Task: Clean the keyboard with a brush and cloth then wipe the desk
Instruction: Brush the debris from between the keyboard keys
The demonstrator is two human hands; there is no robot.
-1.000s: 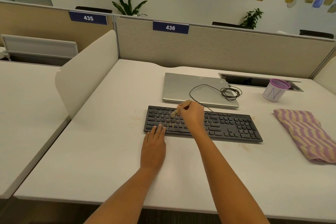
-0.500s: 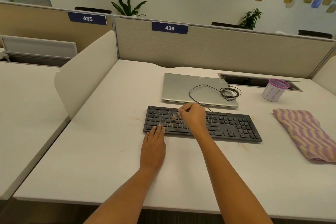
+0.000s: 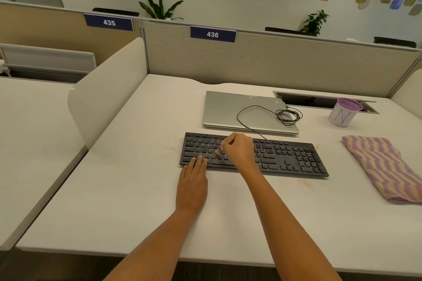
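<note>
Keyboard (image 3: 285,157) before laptop (image 3: 228,109) (cloth (image 3: 386,166) right), all on desk (image 3: 127,201)

Desk (image 3: 127,191) left of keyboard (image 3: 285,159) looks open; cloth (image 3: 386,166) crowds right.

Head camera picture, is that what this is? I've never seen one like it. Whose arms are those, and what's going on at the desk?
Yes, the camera sits on a person's head, looking down at their own bare hands. No robot is here. The right hand holds a small brush, bristles down on the black keyboard. The left hand lies flat, fingertips on the keyboard's near edge. Behind it sits a closed laptop with a coiled cable on it. To the right: a striped cloth and a small cup on the white desk.
</note>
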